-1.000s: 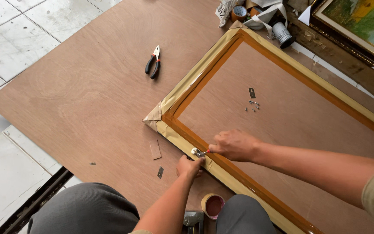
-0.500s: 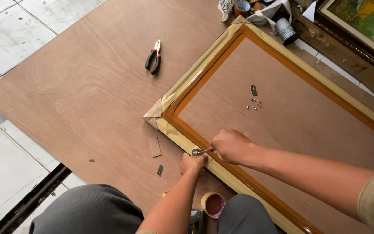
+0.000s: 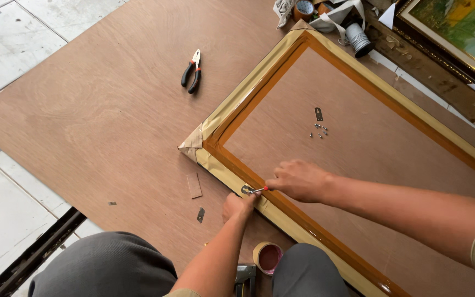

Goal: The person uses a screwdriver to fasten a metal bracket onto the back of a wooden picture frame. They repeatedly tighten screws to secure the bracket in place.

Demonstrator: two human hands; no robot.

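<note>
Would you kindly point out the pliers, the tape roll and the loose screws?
pliers (image 3: 191,72), head view, on the black handles.
tape roll (image 3: 267,256), head view, on its rim.
screws (image 3: 319,131), head view, mid-cluster.

Both hands (image 3: 270,192) at a screwdriver (image 3: 255,190) on the taped frame's (image 3: 248,99) edge.

A single head-worn camera is looking steeply down from above the person's knees, taking in the plywood sheet (image 3: 100,110), the frame's (image 3: 248,104) near corner and both forearms at close, arm's-length range.
</note>
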